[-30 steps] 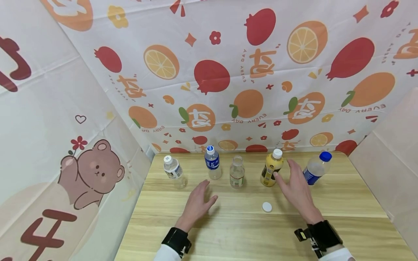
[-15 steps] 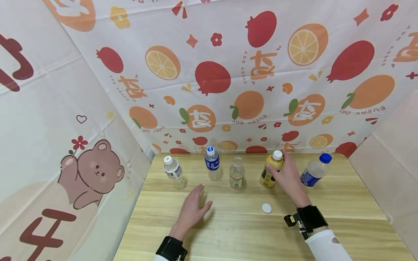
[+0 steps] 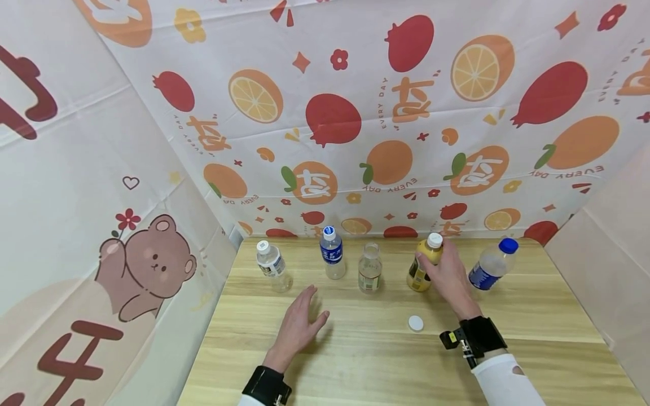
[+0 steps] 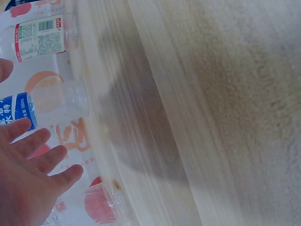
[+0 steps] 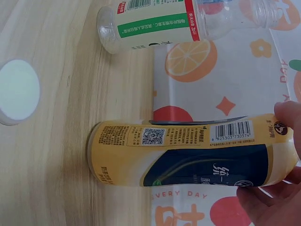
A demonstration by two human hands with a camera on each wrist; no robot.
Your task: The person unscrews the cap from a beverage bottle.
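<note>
My right hand [image 3: 449, 280] grips the upper part of a yellow drink bottle [image 3: 419, 278] with a white cap, thumb on the near side. In the right wrist view the yellow bottle [image 5: 188, 157] shows a dark label panel and a barcode, with fingers and thumb round its shoulder. A loose white cap [image 3: 415, 323] lies on the table in front of it. My left hand [image 3: 296, 324] hovers with spread fingers over the left part of the table, holding nothing. Nearest to it stand a clear bottle with a blue label [image 3: 332, 255] and a clear white-capped bottle [image 3: 272, 267].
An uncapped clear bottle [image 3: 369, 269] stands between the blue-labelled bottle and the yellow one. To the right of my right hand is a blue-capped bottle [image 3: 492, 265]. A fruit-patterned cloth [image 3: 386, 113] hangs behind the wooden table [image 3: 376, 366].
My right hand has moved left to the yellow bottle and taken hold of it. The left hand has drawn back slightly. The other bottles and the loose cap stay in place.
</note>
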